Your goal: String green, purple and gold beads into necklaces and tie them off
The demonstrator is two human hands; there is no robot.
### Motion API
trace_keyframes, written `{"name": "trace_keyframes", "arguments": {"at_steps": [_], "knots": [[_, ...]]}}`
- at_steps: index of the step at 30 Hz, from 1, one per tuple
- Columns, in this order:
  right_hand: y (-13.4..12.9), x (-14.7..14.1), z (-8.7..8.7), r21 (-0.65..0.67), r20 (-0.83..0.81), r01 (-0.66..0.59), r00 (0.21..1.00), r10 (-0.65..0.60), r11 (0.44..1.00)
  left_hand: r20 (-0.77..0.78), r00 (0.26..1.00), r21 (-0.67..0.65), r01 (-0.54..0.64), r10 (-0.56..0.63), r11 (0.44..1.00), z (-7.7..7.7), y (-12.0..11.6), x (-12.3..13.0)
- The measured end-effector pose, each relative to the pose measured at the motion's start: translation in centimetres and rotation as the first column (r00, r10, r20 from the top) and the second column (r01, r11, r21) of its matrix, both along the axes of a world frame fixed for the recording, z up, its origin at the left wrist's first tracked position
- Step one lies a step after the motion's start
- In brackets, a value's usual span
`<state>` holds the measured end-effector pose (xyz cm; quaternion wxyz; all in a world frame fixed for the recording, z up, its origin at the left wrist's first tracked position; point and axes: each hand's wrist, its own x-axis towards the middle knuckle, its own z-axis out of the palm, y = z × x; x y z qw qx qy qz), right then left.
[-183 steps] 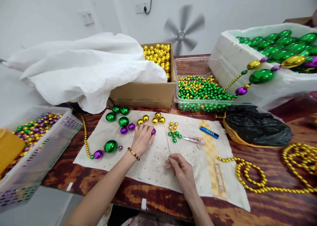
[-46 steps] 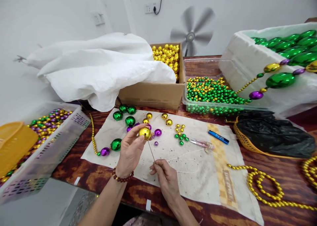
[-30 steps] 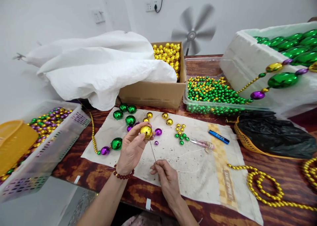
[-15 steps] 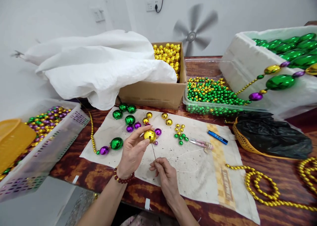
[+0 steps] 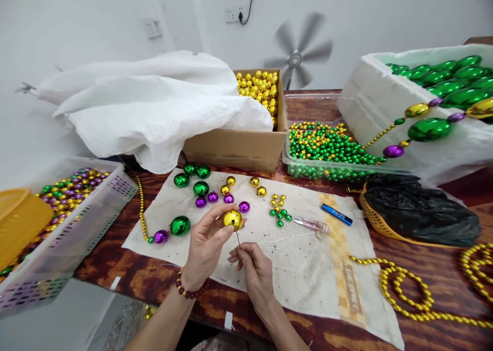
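Over the white cloth point(image 5: 304, 284), my left hand point(image 5: 210, 238) pinches a large gold ball point(image 5: 232, 220) between thumb and fingers. My right hand point(image 5: 254, 269), just below and to the right, grips a thin needle point(image 5: 238, 239) whose upper end meets the underside of the ball. A pale thread trails over the cloth on the right. Behind the hands lie green balls point(image 5: 201, 189), purple balls point(image 5: 244, 207) and gold balls point(image 5: 254, 182). Small green beads point(image 5: 280, 223) and small gold beads point(image 5: 274, 202) form a cluster to the right. Left of my left hand is a large green bead point(image 5: 180, 225) on a strand.
Scissors point(image 5: 310, 224) and a blue tool point(image 5: 336, 214) lie on the cloth. Around it stand a cardboard box point(image 5: 234, 148), a clear bead tray point(image 5: 287, 161), a white foam box point(image 5: 358, 84), a black bag point(image 5: 423, 212), a left crate point(image 5: 115, 187) and a gold bead string point(image 5: 414, 316).
The gold ball and my left hand have moved slightly down. The ball and my right hand are closer together, with less of the needle showing between them. The view has shifted a little.
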<state>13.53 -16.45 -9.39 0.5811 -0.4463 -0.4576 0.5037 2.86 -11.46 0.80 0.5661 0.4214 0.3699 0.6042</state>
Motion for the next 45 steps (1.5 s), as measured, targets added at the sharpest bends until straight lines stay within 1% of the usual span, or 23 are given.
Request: {"name": "trace_keyframes", "arguments": {"at_steps": [6, 11, 16, 19, 24, 33, 38, 45], "knots": [[-0.1, 0.2, 0.4, 0.026, 0.026, -0.049, 0.999, 0.048, 0.998, 0.027, 0.999, 0.003, -0.034, 0.034, 0.999, 0.0, 0.2, 0.1], [-0.2, 0.2, 0.6, 0.057, 0.064, -0.028, 0.998, 0.024, 0.998, 0.076, 0.995, -0.037, -0.057, 0.060, 0.998, 0.1, 0.7, 0.1], [0.0, -0.2, 1.0, 0.049, 0.061, -0.076, 0.995, 0.073, 0.996, 0.099, 0.993, -0.063, -0.063, 0.069, 0.996, 0.1, 1.0, 0.1], [0.0, -0.1, 1.1, 0.049, 0.092, -0.066, 0.994, 0.062, 0.997, 0.100, 0.991, -0.072, -0.078, 0.085, 0.994, 0.2, 1.2, 0.1], [-0.4, 0.4, 0.7, 0.060, 0.151, -0.084, 0.986, 0.074, 0.995, 0.116, 0.988, -0.076, -0.097, 0.106, 0.992, 0.1, 1.6, 0.0], [-0.9, 0.8, -0.3, 0.063, 0.214, -0.115, 0.972, 0.099, 0.991, 0.127, 0.989, -0.090, -0.067, 0.078, 0.994, 0.1, 2.1, 0.0], [-0.8, 0.7, -0.8, 0.042, 0.203, -0.124, 0.973, 0.113, 0.991, 0.148, 0.988, -0.072, -0.038, 0.048, 0.997, 0.3, 2.3, 0.0], [-0.8, 0.7, -1.1, 0.036, 0.210, -0.116, 0.972, 0.106, 0.993, 0.161, 0.986, -0.080, -0.030, 0.042, 0.996, 0.4, 2.2, 0.1]]}}
